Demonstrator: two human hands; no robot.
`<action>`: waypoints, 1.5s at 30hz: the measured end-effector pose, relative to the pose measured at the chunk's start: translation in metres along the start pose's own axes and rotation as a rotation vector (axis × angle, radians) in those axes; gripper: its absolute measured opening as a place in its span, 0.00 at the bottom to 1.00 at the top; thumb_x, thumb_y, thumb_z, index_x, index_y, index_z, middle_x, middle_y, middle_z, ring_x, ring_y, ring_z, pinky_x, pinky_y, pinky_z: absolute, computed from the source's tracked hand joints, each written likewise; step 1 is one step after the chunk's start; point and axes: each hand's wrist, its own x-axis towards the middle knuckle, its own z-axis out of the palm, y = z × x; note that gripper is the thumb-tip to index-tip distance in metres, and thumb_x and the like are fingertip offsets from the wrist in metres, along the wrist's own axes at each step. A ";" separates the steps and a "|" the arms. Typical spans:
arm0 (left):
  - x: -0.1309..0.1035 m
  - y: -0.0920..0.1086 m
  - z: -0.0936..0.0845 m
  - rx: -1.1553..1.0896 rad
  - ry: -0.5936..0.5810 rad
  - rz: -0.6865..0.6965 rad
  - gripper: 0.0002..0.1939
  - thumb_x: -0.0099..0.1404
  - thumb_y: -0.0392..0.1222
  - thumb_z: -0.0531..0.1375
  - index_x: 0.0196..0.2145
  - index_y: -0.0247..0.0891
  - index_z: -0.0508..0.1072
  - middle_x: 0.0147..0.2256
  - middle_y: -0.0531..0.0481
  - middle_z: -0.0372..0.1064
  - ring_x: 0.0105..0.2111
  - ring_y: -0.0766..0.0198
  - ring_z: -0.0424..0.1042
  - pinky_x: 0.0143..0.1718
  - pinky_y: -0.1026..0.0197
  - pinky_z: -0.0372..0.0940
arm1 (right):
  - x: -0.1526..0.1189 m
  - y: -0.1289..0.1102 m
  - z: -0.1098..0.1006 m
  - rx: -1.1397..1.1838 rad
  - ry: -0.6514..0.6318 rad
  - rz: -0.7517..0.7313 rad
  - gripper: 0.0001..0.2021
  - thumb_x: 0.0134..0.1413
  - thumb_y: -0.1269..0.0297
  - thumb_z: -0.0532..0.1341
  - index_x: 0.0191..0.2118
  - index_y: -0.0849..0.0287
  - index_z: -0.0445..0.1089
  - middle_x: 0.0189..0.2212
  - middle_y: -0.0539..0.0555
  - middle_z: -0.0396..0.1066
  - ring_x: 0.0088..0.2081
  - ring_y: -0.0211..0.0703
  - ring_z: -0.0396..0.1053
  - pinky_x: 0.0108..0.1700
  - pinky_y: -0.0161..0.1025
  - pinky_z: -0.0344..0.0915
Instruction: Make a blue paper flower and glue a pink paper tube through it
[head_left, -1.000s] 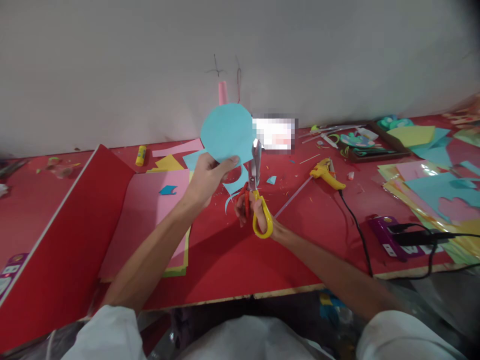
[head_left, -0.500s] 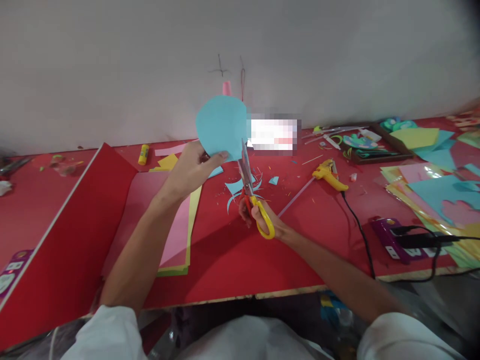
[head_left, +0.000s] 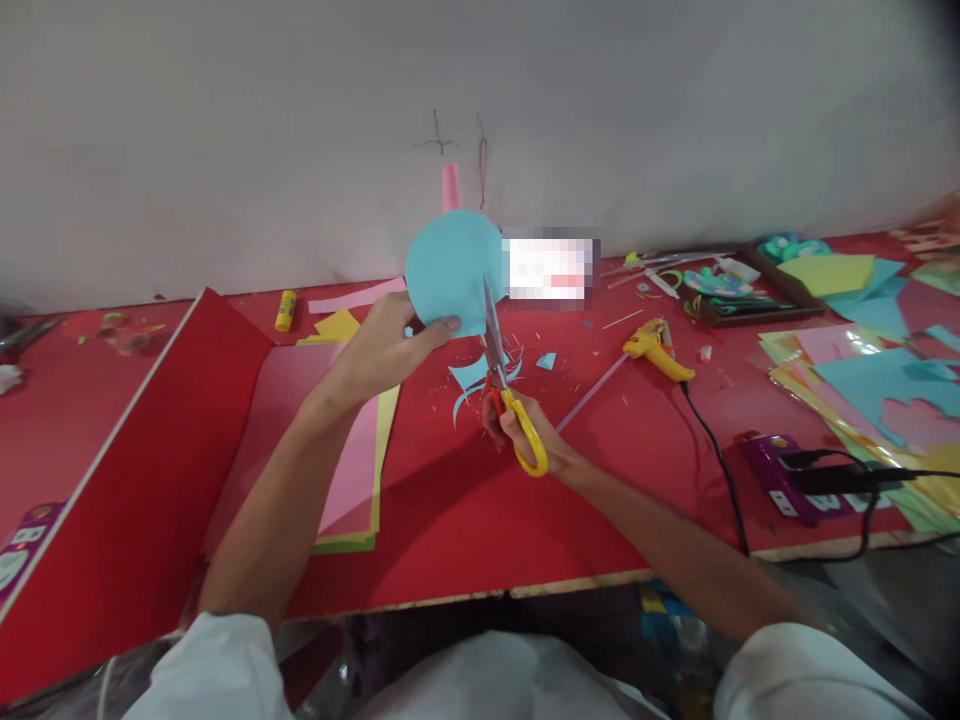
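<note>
two hands meet near the middle of the frame, both closed on things. the left hand (head_left: 382,345) pinches the lower left edge of a light blue paper disc (head_left: 454,265), its thumb on the near face; the disc is held up above the surface (head_left: 442,530), just above the center of the frame. the right hand (head_left: 525,425) grips the scissors (head_left: 498,350) by their yellow and red handles, the blades pointing up and slightly left, overlapping the disc's lower right part.

below the disc and left of the scissors' handles, curved blue scraps (head_left: 469,374) lie on the red surface, with a small blue piece (head_left: 547,361) to the right. under the left forearm is a stack of pink, yellow and green sheets (head_left: 351,485), and beyond it a yellow glue stick (head_left: 285,311) and a pink strip (head_left: 352,298).

right of the scissors lies a yellow glue gun (head_left: 652,350) with a black cord. a pink paper roll (head_left: 450,186) stands behind the disc, and a bright object beside it is pixelated. a red board (head_left: 142,480) slants across the lower left; a dark tray (head_left: 780,312), colored papers (head_left: 862,375) and a purple box (head_left: 772,478) with cables fill the right.
</note>
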 end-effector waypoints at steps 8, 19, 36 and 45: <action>-0.003 -0.003 0.017 0.015 0.052 -0.007 0.15 0.67 0.52 0.63 0.43 0.39 0.73 0.42 0.43 0.75 0.48 0.49 0.73 0.56 0.43 0.69 | 0.001 0.000 -0.002 -0.036 0.063 0.030 0.35 0.60 0.21 0.57 0.36 0.55 0.64 0.22 0.44 0.61 0.20 0.33 0.58 0.22 0.34 0.61; -0.002 -0.006 0.028 -0.150 0.030 -0.036 0.13 0.65 0.52 0.64 0.38 0.40 0.71 0.39 0.45 0.73 0.44 0.52 0.73 0.51 0.45 0.71 | 0.003 0.012 0.004 0.000 0.102 -0.018 0.37 0.58 0.19 0.55 0.38 0.55 0.65 0.25 0.45 0.62 0.21 0.34 0.58 0.22 0.36 0.58; -0.002 -0.004 -0.002 -0.245 0.136 -0.045 0.24 0.68 0.65 0.66 0.44 0.40 0.78 0.41 0.42 0.76 0.46 0.46 0.79 0.51 0.39 0.77 | 0.001 -0.004 -0.006 -0.148 0.069 0.042 0.37 0.57 0.18 0.55 0.37 0.54 0.63 0.23 0.44 0.62 0.22 0.34 0.58 0.25 0.36 0.58; -0.004 -0.001 -0.011 -0.085 0.214 -0.004 0.21 0.64 0.59 0.71 0.46 0.40 0.81 0.39 0.44 0.79 0.41 0.49 0.79 0.44 0.45 0.80 | 0.002 -0.014 -0.005 -0.217 0.025 -0.002 0.36 0.57 0.19 0.56 0.36 0.54 0.62 0.27 0.47 0.63 0.27 0.36 0.59 0.29 0.37 0.58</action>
